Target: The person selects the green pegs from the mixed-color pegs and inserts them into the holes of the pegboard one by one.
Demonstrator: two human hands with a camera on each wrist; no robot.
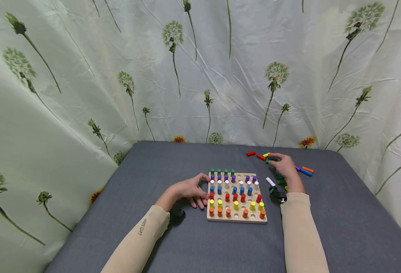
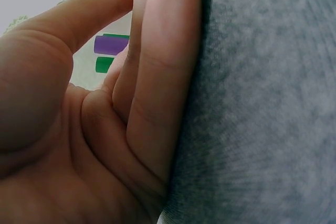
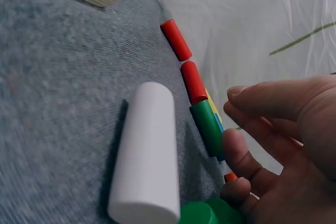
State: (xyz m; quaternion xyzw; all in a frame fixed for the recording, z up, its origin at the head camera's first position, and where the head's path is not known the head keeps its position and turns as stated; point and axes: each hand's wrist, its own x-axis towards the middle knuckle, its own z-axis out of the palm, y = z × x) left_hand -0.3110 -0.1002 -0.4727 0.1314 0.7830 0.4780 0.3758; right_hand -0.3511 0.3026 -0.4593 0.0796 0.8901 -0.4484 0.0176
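A wooden pegboard (image 1: 236, 219) stands on the table, with rows of green, purple, white, blue, red, yellow and orange pegs and several bare holes. My left hand (image 1: 191, 188) rests at the board's left edge, fingertips touching its side, other fingers low by the cloth. Past the board's far right corner, my right hand (image 1: 285, 167) reaches over loose pegs. Its thumb and fingers are spread apart in the right wrist view, fingertips right beside a green peg (image 3: 206, 128). Two red pegs (image 3: 176, 40) lie in line beyond it, and a white peg (image 3: 145, 156) lies closer to the camera.
Blue peg (image 1: 306, 172) and orange peg (image 1: 307, 169) lie right of the right hand; green pegs (image 1: 280, 181) lie under its wrist. A grey cloth (image 1: 173, 159) covers the table. Behind its far edge hangs a flower-print curtain (image 1: 200, 76).
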